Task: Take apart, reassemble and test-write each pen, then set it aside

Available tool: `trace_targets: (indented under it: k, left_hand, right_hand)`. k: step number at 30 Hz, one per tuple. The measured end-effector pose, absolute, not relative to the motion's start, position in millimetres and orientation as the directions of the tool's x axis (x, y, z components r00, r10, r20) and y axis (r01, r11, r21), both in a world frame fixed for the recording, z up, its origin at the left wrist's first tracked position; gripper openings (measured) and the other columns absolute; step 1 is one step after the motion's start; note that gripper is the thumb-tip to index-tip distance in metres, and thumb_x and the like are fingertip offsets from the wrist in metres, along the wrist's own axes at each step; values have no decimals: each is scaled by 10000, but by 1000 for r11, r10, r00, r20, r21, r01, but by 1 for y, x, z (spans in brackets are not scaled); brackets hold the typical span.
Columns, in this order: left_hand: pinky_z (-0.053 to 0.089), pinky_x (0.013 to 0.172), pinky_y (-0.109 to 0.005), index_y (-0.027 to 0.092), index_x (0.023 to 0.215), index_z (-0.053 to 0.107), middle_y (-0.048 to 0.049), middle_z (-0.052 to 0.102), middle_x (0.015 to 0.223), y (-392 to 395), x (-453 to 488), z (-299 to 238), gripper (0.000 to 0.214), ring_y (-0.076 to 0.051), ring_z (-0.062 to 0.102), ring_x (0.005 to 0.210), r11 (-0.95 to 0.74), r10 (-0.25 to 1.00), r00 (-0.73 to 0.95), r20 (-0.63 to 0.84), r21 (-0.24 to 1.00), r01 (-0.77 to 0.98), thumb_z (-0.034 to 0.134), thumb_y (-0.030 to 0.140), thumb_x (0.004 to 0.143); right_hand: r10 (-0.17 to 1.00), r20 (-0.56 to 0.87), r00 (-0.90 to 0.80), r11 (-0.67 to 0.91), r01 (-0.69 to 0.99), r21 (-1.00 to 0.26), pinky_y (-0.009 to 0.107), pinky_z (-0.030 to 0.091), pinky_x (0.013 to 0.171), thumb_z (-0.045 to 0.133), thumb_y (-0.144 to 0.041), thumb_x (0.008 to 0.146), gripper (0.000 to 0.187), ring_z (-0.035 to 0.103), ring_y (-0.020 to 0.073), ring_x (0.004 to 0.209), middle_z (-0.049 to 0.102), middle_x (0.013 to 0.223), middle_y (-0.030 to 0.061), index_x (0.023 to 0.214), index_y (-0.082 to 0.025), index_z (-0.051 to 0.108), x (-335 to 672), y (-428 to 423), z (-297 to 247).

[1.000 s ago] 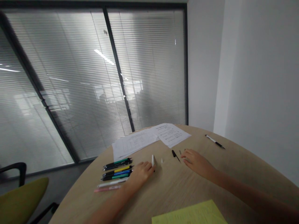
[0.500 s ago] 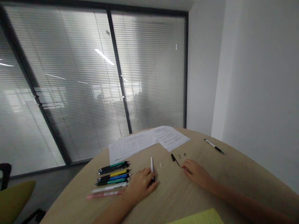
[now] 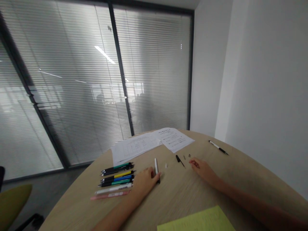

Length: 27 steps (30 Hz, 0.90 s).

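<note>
My left hand [image 3: 144, 181] rests on the table with its fingers curled and the thumb across a white pen barrel with a dark lower end [image 3: 156, 165]. A small white tip-like piece [image 3: 166, 165] lies just right of that barrel. My right hand [image 3: 201, 168] has its fingers curled together at the tips; whether anything small is between them is hidden. Left of it, apart from the fingers, lies a black pen piece with a thin dark stem [image 3: 179, 159]. Two tiny pieces, a short thin one [image 3: 184, 157] and a greyish one [image 3: 189, 155], lie just beyond its fingertips.
Several pens [image 3: 117, 175] lie in a row left of my left hand. Printed papers [image 3: 137, 146] cover the table's far side. A white-and-black pen [image 3: 218, 147] lies at the right, a yellow sheet [image 3: 197, 221] at the near edge. A yellow-green chair [image 3: 15, 205] stands left.
My right hand has come away from the black pen piece, moving slightly right and away from me. My left fingers have drawn back, the thumb now lying over the barrel. The view has shifted slightly.
</note>
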<state>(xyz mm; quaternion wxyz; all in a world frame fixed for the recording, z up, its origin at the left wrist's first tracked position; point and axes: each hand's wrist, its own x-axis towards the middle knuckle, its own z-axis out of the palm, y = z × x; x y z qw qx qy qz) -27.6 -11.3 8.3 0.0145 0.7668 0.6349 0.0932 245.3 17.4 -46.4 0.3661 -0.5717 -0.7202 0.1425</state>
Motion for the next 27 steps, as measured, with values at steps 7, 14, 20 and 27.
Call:
trace_targets:
  k: [7,14,20,27]
  left_hand:
    - [382,560,-277,181,766,586,-67,644,729,-7,-25,5,312,-227,603,693,-169,976,143,164,157,973,436,453,728]
    - [371,542,-261,176,737,587,-69,644,716,-3,-28,4,235,-215,601,680,-132,983,104,149,193,972,441,357,710]
    - [358,539,-254,169,747,569,-66,638,716,-4,-30,3,234,-206,597,676,-110,985,74,159,231,967,408,340,742]
    - [342,544,-238,168,762,514,-41,613,701,-7,-33,7,219,-176,579,668,-145,981,98,170,289,946,342,295,807]
  right_hand:
    - [933,357,-47,277,727,-628,278,438,644,423,-204,749,162,579,160,670,626,716,40,821,-180,566,247,19,-45]
    - [906,387,-171,371,760,-533,247,425,649,440,-150,738,232,565,141,682,625,792,50,914,-166,589,211,15,-33]
    - [881,374,-288,452,744,-492,254,408,755,549,-166,689,265,540,162,855,602,925,67,947,-162,606,153,27,-22]
    - [918,338,-208,372,749,-548,291,418,722,514,-139,714,116,568,187,794,640,817,85,735,-150,628,144,36,-19]
